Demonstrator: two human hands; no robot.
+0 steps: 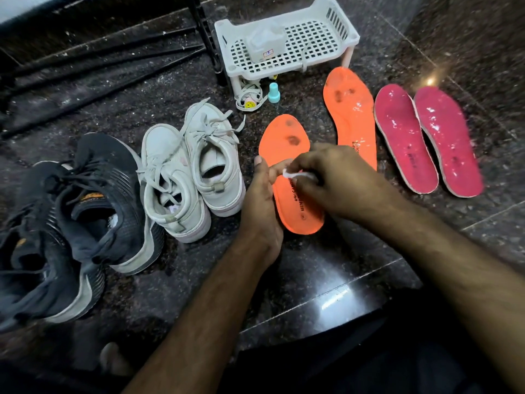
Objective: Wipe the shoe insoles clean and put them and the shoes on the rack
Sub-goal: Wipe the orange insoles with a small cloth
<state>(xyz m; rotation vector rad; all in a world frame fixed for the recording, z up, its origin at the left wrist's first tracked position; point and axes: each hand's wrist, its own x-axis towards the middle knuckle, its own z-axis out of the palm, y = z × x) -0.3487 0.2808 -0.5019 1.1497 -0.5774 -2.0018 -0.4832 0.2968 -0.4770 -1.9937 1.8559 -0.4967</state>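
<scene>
An orange insole [284, 137] with dark smudges near its toe lies on the dark stone floor. My left hand [260, 200] holds its left edge, thumb along the side and fingers over the middle. My right hand [332, 180] pinches a small white cotton pad [288, 173] and presses it on the insole's middle. A second orange insole [350, 109] lies to the right. Two pink insoles [403, 140] [449, 143] lie side by side further right. A white pair of sneakers [193, 169] and a dark pair [76, 220] stand on the left.
A white plastic basket rack [335, 32] stands at the back with a translucent box [267, 44] on it. Under and beside it sit a small teal-capped bottle [274, 93] and white laces. Black metal rack bars [108, 64] run across the back left.
</scene>
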